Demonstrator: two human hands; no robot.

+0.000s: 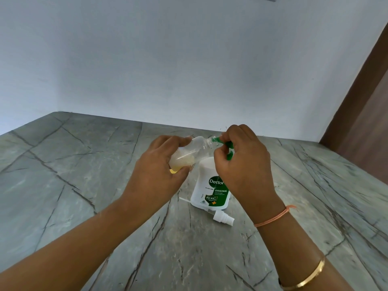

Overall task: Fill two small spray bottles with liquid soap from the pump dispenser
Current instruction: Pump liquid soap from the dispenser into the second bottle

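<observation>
Two hands over the dispenser, bottle at the nozzle

Both forearms come in from the bottom edge over a grey veined counter (84, 185). On the right forearm sits a gold bangle (310, 276), and an orange thread (273, 218) is tied higher up at the wrist. A white spray cap (222, 218) with its thin dip tube lies flat on the counter, just in front of the soap dispenser (210, 185) and apart from both hands.

The dispenser is white with a green Dettol label. It stands upright on the counter, directly below the hands.

The left hand (155, 171) is curled round the small spray bottle (189, 152), fingers wrapping its lower half. That bottle is clear, uncapped and off the counter, tipped on its side with the neck pointing right. A little yellowish liquid has pooled at the base end, inside the grip.

The right hand (243, 164) is closed over the green pump head (230, 154), knuckles up, green showing between the fingers. The green spout tip meets the bottle's open neck. Whether the pump is still seated on the dispenser is hard to say; the hand covers the join.

Behind is a plain white wall (189, 59), and a brown door frame (367, 122) runs down the right edge.
</observation>
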